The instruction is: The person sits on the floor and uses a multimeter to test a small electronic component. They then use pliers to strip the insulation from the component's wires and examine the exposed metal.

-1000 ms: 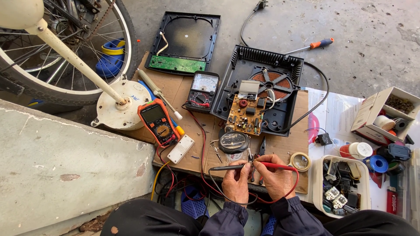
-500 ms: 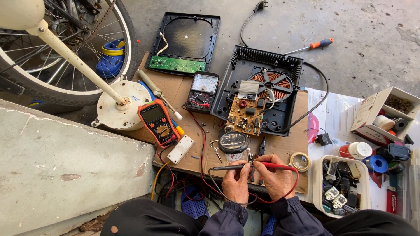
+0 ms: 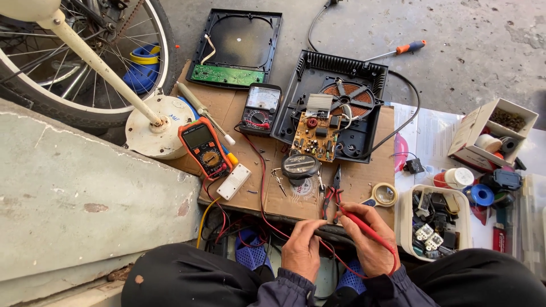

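Far to the left of our hands stands the round white fan base (image 3: 152, 132), and beside it the orange multimeter (image 3: 205, 148) lies face up, so its screen can be read from where we sit. Its red lead runs down across the cardboard surface (image 3: 364, 182) toward us. Our left hand (image 3: 301, 250) is closed, fingers pinched on something small and dark which we cannot make out clearly. Our right hand (image 3: 372, 241) grasps the red test probe (image 3: 364, 227) like a pen, its tip pointing left toward the left hand. Just above the hands lie red-handled pliers (image 3: 333, 196), near for reaching. Further up, the open black cooker housing (image 3: 335, 105) shows its brown circuit board (image 3: 314, 136). To the right sits a white tub of small parts (image 3: 435, 219).
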